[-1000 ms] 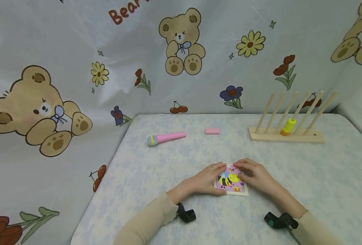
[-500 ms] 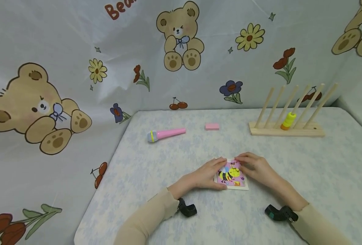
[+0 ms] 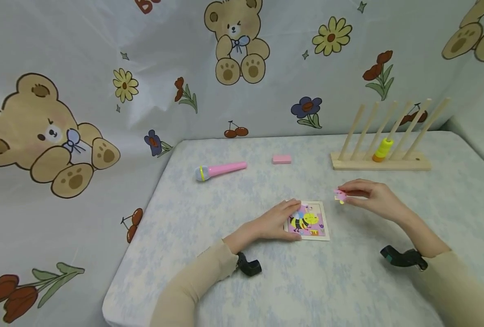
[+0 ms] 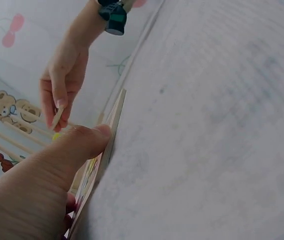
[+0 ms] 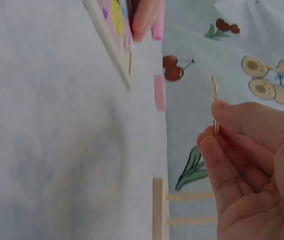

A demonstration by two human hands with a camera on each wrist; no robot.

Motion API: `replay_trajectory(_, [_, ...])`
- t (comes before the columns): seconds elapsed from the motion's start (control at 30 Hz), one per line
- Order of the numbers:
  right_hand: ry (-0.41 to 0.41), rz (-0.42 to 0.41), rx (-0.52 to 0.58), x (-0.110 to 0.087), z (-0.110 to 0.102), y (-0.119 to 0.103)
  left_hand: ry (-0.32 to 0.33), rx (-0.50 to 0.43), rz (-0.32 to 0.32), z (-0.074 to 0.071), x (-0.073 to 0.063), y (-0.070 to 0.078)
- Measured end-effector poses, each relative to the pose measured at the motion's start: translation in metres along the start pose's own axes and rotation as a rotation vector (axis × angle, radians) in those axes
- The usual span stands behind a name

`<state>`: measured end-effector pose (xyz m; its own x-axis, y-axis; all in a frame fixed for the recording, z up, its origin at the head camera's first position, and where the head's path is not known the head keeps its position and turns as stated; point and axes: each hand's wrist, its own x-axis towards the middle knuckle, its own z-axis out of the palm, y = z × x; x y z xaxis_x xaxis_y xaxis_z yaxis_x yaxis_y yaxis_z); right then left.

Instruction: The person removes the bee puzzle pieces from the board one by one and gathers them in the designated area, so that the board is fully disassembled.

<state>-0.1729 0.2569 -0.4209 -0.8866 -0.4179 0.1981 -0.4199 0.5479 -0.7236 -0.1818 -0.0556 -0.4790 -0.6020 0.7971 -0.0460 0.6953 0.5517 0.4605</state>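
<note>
- Puzzle board [image 3: 326,229] with a bee picture lies on the worktop [image 3: 274,290], just below and right of the frame's centre.
- Left hand [image 3: 270,222] holds the board's left part, thumb at the lower edge and fingers set wide from it at the upper edge.
- Right hand [image 3: 374,198], at right of centre, pinches a small pink piece [image 3: 340,195] between thumb and fingers, the grip narrow; the piece is off the board, up and right of it. The right wrist view shows it edge-on and thin.
- Pink toy microphone [image 3: 225,169] lies left of centre, its silver head pointing left.
- Pink block [image 3: 281,159] sits to the right of the microphone.
- Wooden peg stand [image 3: 417,165] stands at upper right, yellow and orange rings [image 3: 384,146] on its fourth peg from the left.
</note>
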Motion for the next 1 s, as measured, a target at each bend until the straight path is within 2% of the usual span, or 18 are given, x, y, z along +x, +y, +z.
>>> replay_trajectory(0.2, [-0.038, 0.146, -0.141, -0.024, -0.04, 0.034, 0.001, -0.028, -0.005, -0.002, -0.003, 0.0])
replay_trajectory(0.37, [-0.066, 0.225, -0.195, -0.042, -0.052, 0.057, 0.002, -0.026, -0.009, 0.0, -0.005, -0.002])
replay_trajectory(0.5, [-0.035, 0.251, -0.25, -0.049, -0.057, 0.065, 0.01, -0.021, -0.002, -0.001, -0.004, -0.002])
replay_trajectory(0.63, [-0.008, 0.231, -0.305, -0.054, -0.062, 0.071, 0.009, -0.025, -0.002, -0.003, -0.003, -0.001])
replay_trajectory(0.9, [0.038, 0.027, -0.521, -0.053, -0.055, 0.078, 0.015, -0.031, 0.003, -0.002, -0.003, 0.0])
replay_trajectory(1.0, [0.044, -0.007, -0.543, -0.052, -0.054, 0.077, 0.017, -0.022, 0.003, -0.001, -0.002, 0.0])
